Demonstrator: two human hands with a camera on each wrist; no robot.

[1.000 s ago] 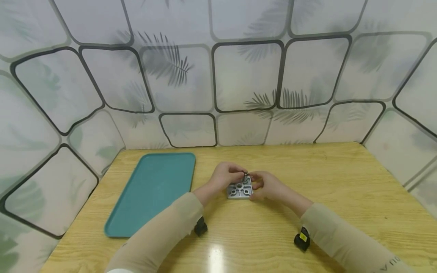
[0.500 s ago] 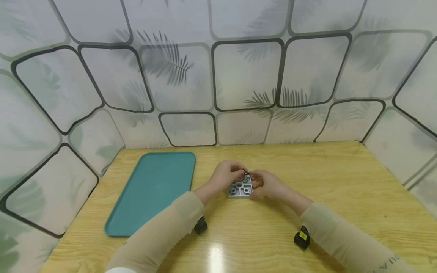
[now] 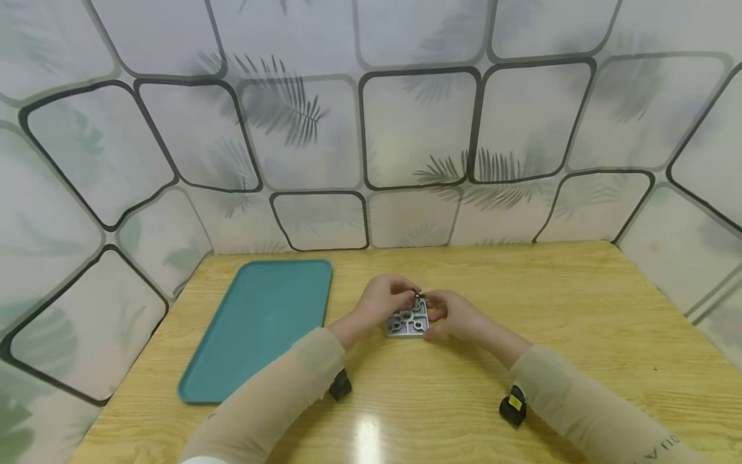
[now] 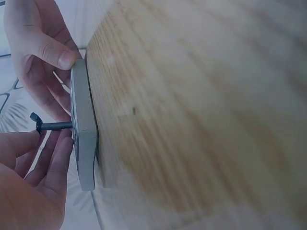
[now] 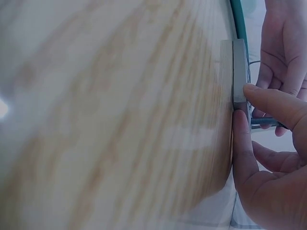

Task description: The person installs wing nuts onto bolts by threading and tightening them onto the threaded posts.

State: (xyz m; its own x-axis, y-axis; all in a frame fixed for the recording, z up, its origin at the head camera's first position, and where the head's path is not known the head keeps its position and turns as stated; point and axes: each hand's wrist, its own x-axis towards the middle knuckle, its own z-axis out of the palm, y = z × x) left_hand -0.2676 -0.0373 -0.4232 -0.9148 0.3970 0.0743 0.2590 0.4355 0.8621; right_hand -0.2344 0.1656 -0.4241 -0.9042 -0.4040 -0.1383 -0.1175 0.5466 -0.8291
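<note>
A square silver metal plate [image 3: 408,321] with ribs and several round holes lies flat on the table, between my two hands. A black wing bolt [image 4: 55,126] with a threaded shank stands upright at the plate's far right corner; how deep its tip sits cannot be told. My left hand [image 3: 382,296] reaches over the plate and pinches the bolt's winged head between thumb and fingers. On the plate's right side my right hand [image 3: 455,316] grips the edge, its thumb [image 5: 259,93] and a finger pressing there. The bolt's head is partly hidden by my left fingers.
A teal tray [image 3: 266,322] lies on the wooden table [image 3: 568,303] to the left, beyond my left forearm. Patterned fabric walls [image 3: 420,129] close off the back and both sides. A black wrist camera [image 3: 513,407] hangs under each sleeve.
Both hands, the plate and the wing bolt keep nearly the same place through the frames. Any turning of the bolt is too small to tell.
</note>
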